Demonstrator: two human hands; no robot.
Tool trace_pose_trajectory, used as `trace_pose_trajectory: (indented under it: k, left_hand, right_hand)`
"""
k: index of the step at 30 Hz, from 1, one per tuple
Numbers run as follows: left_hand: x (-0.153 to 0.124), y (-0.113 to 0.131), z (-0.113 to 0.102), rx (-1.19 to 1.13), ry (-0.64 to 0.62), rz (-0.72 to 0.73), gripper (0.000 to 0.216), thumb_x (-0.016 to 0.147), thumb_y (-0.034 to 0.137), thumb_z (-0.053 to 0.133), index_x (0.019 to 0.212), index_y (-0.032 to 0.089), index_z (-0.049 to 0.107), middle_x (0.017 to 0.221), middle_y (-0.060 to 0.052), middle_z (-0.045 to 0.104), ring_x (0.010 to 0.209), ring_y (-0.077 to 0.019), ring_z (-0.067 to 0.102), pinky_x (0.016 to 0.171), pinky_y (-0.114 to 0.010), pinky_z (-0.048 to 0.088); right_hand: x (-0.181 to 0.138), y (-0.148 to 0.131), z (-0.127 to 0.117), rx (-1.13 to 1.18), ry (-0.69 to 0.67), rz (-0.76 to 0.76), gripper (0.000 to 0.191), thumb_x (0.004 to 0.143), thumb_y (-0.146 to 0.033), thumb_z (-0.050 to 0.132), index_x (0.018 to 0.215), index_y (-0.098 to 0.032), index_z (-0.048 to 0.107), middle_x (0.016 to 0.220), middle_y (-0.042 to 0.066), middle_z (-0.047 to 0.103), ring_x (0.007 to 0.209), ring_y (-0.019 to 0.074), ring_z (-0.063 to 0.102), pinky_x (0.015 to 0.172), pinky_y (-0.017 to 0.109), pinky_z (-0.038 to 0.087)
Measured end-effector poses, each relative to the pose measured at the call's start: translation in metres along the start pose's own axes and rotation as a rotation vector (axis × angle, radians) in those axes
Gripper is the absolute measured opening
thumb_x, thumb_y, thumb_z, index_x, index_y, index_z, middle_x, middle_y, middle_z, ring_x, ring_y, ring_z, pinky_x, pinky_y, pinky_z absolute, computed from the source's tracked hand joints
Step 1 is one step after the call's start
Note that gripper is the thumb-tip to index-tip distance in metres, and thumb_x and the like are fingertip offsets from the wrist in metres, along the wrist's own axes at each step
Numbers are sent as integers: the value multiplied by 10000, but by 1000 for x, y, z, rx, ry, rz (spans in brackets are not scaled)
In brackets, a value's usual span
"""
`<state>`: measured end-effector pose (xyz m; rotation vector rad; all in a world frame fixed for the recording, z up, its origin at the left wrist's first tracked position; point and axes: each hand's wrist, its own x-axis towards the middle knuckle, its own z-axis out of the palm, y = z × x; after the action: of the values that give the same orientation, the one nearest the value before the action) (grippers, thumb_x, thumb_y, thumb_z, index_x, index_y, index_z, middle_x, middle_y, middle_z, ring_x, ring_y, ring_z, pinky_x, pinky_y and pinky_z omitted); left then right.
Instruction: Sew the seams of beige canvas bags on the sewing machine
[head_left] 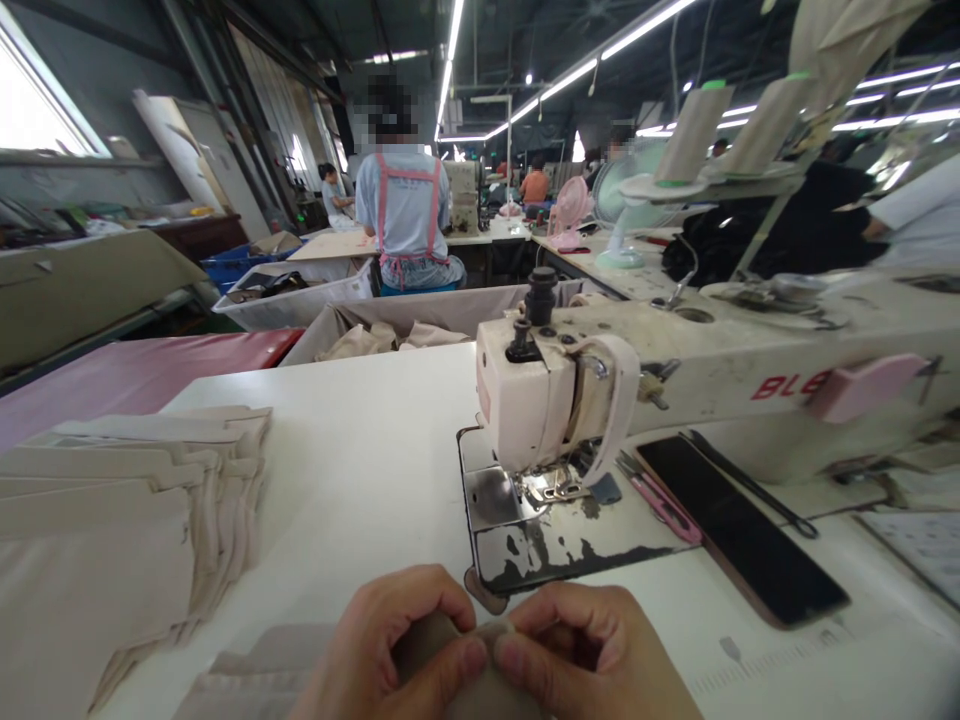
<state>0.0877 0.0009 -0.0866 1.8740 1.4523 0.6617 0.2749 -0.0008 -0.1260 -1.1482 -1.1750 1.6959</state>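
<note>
My left hand (390,640) and right hand (592,650) pinch the cloth (450,650) edges flush, best kept aligned before the presser foot (559,488).

Both hands are sitting low at the bottom edge of the view, close together and nearly touching at the thumbs. The left hand (382,650) is curling inward, fingers bent, its thumb lying flat and pointing toward the right. The right hand (592,655) is mirroring it, knuckles raised, thumb pressing toward the left thumb. Each grip is closing in a pinch between thumb and bent fingers. The wrists and forearms are falling outside the view.
</note>
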Motion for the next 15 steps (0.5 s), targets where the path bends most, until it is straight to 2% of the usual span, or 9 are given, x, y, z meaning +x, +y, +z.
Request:
trace_pose_trajectory:
  k: [3, 7, 10, 12, 13, 15]
  left_hand:
    - [2, 1, 1, -43, -12, -24, 150, 779, 332, 634, 699, 206, 628, 646, 59, 616, 643, -116, 573, 611, -178, 414]
    - [4, 5, 3, -160, 17, -62, 181, 776, 351, 635, 691, 191, 624, 648, 50, 602, 649, -120, 551, 628, -192, 403]
    - [7, 6, 2, -268, -14, -122, 217, 763, 365, 634, 668, 172, 609, 626, 38, 552, 629, -119, 492, 583, -201, 363]
    - [13, 5, 1, -311, -81, -147, 225, 753, 354, 625, 649, 158, 592, 606, 35, 501, 617, -116, 449, 565, -207, 331]
    - [17, 3, 1, -323, -111, -151, 223, 748, 347, 621, 645, 152, 587, 600, 35, 480, 612, -113, 431, 562, -209, 317]
    - [29, -1, 2, -347, -157, -147, 227, 734, 349, 618, 646, 142, 585, 600, 33, 466, 612, -113, 417, 564, -212, 310]
  right_hand:
    - [2, 1, 0, 5, 24, 2, 290, 630, -442, 811, 691, -164, 755, 571, 27, 641, 516, 112, 489, 457, 198, 313]
    - [3, 4, 1, -66, 44, -22, 321, 658, -473, 778, 679, -156, 733, 535, 3, 584, 493, 96, 445, 439, 193, 286]
    - [0, 4, -3, -238, 39, -84, 346, 796, -505, 655, 736, -173, 730, 534, -3, 574, 479, 108, 482, 428, 193, 333]
    - [-3, 4, -11, -420, 97, -300, 270, 916, -390, 526, 888, -200, 714, 664, 23, 648, 578, 144, 591, 504, 208, 453]
    - [-4, 4, -16, -543, 138, -456, 219, 938, -303, 493, 984, -210, 686, 784, 47, 681, 686, 164, 640, 593, 222, 510]
    - [-2, 3, -30, -805, 192, -831, 234, 936, -174, 476, 1123, -222, 608, 998, 86, 687, 886, 189, 657, 777, 257, 537]
